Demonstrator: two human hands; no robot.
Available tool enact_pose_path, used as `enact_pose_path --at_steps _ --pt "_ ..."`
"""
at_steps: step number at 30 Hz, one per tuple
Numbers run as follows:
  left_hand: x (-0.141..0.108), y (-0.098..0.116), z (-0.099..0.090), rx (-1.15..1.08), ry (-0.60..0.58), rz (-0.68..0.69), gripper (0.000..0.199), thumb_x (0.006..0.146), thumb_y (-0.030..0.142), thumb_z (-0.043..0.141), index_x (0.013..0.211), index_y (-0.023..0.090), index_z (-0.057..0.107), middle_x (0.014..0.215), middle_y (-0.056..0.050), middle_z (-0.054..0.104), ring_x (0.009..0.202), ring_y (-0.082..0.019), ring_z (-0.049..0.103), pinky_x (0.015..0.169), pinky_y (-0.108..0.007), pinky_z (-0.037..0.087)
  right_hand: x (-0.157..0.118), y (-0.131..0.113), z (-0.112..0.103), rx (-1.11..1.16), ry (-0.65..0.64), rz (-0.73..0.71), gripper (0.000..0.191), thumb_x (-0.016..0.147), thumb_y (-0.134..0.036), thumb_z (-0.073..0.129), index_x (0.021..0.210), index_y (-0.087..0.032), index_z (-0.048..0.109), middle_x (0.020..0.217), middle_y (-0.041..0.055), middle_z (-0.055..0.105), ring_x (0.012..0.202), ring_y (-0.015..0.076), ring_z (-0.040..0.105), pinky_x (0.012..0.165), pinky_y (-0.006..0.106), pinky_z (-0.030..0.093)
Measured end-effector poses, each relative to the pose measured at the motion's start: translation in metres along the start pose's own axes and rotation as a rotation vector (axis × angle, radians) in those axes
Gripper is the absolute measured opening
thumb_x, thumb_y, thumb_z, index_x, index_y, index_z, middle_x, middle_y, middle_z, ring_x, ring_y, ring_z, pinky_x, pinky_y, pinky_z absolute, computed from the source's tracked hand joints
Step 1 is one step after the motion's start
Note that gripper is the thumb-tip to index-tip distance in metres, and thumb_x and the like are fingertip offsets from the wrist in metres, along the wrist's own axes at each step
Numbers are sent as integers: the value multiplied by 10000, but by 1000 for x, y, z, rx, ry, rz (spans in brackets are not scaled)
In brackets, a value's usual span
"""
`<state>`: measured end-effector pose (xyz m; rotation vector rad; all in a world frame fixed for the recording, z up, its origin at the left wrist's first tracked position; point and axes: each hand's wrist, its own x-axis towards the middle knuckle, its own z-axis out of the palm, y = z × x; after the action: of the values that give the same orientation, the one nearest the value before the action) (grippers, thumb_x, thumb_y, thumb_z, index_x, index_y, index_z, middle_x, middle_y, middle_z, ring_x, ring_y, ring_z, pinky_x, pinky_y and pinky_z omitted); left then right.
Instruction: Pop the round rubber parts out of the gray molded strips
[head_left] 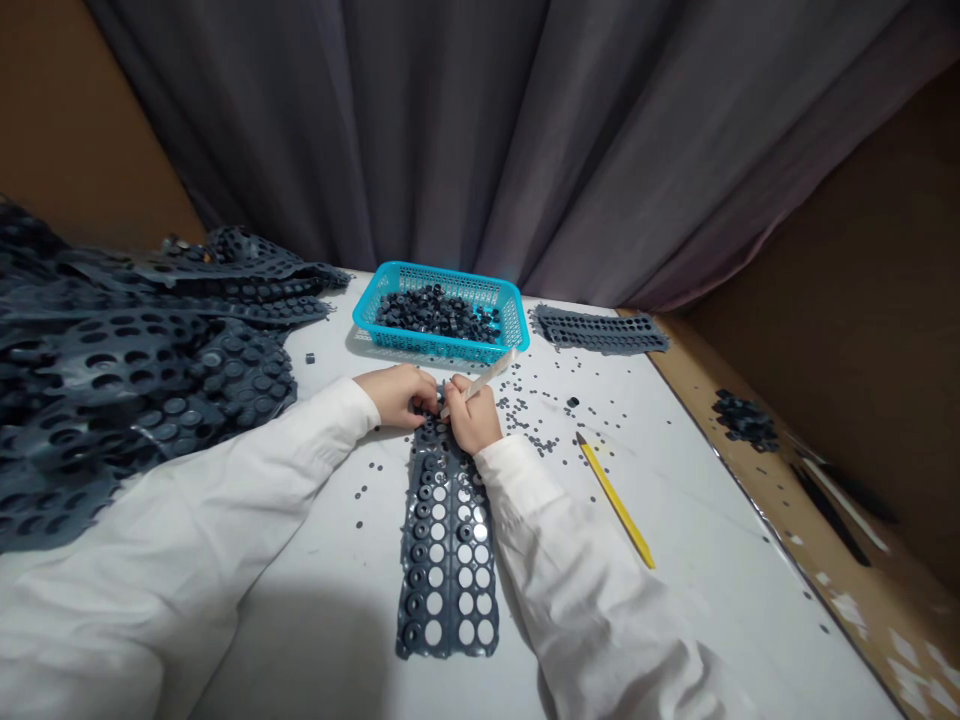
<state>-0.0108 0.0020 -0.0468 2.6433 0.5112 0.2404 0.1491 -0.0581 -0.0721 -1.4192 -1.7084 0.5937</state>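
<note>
A dark grey rubber sheet with rows of round holes lies lengthwise on the white table. Ring-shaped rubber pieces sit along its left row, while most holes in the other rows show white through them. At the sheet's far end, my left hand has its fingers curled down onto the rubber; what they pinch is hidden. My right hand grips a white pen-like tool, its lower end pointing down at the sheet beside my left fingertips.
Behind the hands stands a blue basket of small black rubber pieces. A heap of perforated sheets fills the left side. On the right are a yellow tool, scattered small black discs and another perforated strip.
</note>
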Motion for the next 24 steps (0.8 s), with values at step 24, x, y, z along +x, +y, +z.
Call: enact_pose_path --at_steps 24 --pt "-8 -12 -8 -738 441 -520 275 643 330 696 806 112 652 658 -16 629 592 -119 550 576 -237 425 -2 1 -1 -18 0 -13 291 837 -276 348 560 -236 269 458 -39 407 479 131 433 523 233 326"
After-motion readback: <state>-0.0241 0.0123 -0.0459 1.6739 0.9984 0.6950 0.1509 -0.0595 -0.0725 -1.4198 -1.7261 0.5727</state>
